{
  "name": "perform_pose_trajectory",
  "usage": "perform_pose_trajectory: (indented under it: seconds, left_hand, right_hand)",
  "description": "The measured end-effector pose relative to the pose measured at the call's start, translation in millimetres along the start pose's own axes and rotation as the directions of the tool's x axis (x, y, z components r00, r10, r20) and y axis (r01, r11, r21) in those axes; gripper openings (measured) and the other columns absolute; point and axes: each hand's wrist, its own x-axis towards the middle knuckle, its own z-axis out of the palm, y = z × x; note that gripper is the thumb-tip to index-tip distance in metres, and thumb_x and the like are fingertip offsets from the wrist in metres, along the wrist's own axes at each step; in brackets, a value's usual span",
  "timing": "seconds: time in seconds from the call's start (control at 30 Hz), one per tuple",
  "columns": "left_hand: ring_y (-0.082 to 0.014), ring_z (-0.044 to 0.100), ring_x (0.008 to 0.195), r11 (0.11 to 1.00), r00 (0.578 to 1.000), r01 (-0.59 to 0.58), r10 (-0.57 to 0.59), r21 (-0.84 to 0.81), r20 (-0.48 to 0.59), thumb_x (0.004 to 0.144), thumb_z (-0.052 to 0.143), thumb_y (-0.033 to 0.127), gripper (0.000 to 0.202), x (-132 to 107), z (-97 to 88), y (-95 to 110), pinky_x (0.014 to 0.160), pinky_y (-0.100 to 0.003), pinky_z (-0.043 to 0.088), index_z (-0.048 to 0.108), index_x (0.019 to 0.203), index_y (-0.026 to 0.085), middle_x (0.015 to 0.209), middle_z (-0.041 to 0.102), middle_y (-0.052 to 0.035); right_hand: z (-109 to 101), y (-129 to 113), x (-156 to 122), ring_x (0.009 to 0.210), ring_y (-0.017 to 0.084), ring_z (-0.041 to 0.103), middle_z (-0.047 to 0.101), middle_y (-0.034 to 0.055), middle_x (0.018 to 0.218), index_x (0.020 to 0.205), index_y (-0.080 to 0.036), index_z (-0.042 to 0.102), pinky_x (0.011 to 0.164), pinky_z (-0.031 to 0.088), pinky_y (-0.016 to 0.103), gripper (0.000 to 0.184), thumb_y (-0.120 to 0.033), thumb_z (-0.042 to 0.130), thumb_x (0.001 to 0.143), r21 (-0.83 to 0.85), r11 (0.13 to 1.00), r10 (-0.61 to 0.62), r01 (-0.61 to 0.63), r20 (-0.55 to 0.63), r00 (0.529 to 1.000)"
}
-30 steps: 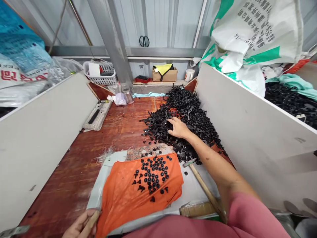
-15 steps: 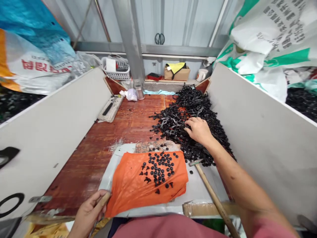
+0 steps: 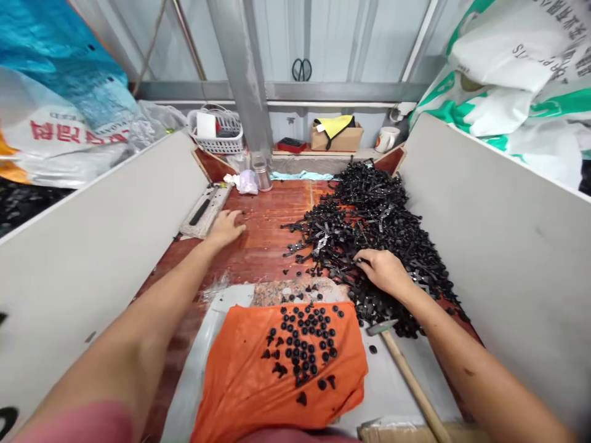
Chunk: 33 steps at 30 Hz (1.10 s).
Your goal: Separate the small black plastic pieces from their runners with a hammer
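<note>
My left hand reaches over the bare red-brown board with its fingers apart, just right of a pale block that has a black-handled tool lying on it. At the near edge of a heap of black plastic pieces, my right hand has its fingers pinched on a small black piece. Closer to me, an orange cloth is spread flat. Several small round-headed black plugs stand or lie on it, most of them heads up.
A hammer lies right of the cloth. Grey side panels wall in the board. Along the back are a white basket, a glass jar, a cardboard box and a mug. Scissors hang on the wall.
My left hand has let go of the orange cloth's near left corner and moved forward over the board. My right hand has closed to a pinch at the heap. The camera view has shifted slightly.
</note>
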Motion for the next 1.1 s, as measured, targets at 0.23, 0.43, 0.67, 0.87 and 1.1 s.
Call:
perform_pose_trajectory:
  seconds: [0.23,0.43,0.67,0.87,1.1]
  left_hand:
    - [-0.0364,0.044,0.141,0.998,0.994,-0.06,0.057,0.032,0.09,0.092,0.052,0.03,0.059,54.6,49.4,31.6,0.119,-0.049,0.035,0.051,0.141,-0.003,0.149,0.05,-0.0281]
    - [-0.0276,0.05,0.136,0.942,0.934,-0.334,0.334,-0.023,0.127,0.095,0.046,0.033,0.048,-22.4,67.4,71.2,0.121,-0.038,0.036,0.063,0.134,0.011,0.144,0.058,-0.0154]
    - [-0.0291,0.058,0.126,0.808,0.797,-0.569,0.495,-0.152,-0.346,0.099,0.047,0.038,0.039,-168.2,-1.6,120.7,0.115,-0.046,0.043,0.07,0.122,0.016,0.128,0.066,-0.0136]
    - [-0.0228,0.067,0.114,0.646,0.873,-0.459,0.456,-0.61,-0.173,0.098,0.057,0.037,0.044,-259.8,-6.5,147.4,0.104,-0.039,0.052,0.06,0.138,0.02,0.127,0.071,-0.0102]
    - [-0.0271,0.056,0.134,0.479,0.789,-0.364,0.614,-0.799,0.008,0.103,0.045,0.048,0.042,-307.4,-7.8,130.3,0.113,-0.04,0.048,0.073,0.125,0.026,0.15,0.056,-0.0094]
  right_hand:
    - [-25.3,-2.9,-22.9,0.086,0.023,0.068,0.076,0.0023,0.089,0.092,-0.027,0.074,0.087,0.051,0.037,0.016,-0.04,0.066,0.088,0.676,0.733,0.268,-0.078,-0.181,0.946]
    - [-31.5,-18.7,-23.5,0.05,0.011,0.054,0.067,0.0008,0.058,0.065,-0.02,0.061,0.052,0.041,0.024,0.041,-0.05,0.088,0.063,0.955,0.095,0.354,-0.279,0.23,0.907]
    - [-37.4,-58.9,-48.1,0.046,0.008,0.051,0.067,-0.0007,0.058,0.064,-0.021,0.057,0.047,0.039,0.02,0.044,-0.054,0.085,0.067,0.975,-0.045,0.352,-0.217,0.219,0.91]
    - [-14.6,-124.7,-86.8,0.051,0.01,0.055,0.07,0.0003,0.064,0.069,-0.022,0.062,0.053,0.044,0.023,0.04,-0.057,0.078,0.077,0.977,-0.059,0.215,-0.206,0.214,0.953]
    - [-10.0,-163.1,-117.9,0.059,0.016,0.06,0.07,0.0022,0.07,0.079,-0.023,0.066,0.064,0.052,0.031,0.051,-0.073,0.07,0.077,0.962,0.136,-0.217,-0.237,0.262,0.94]
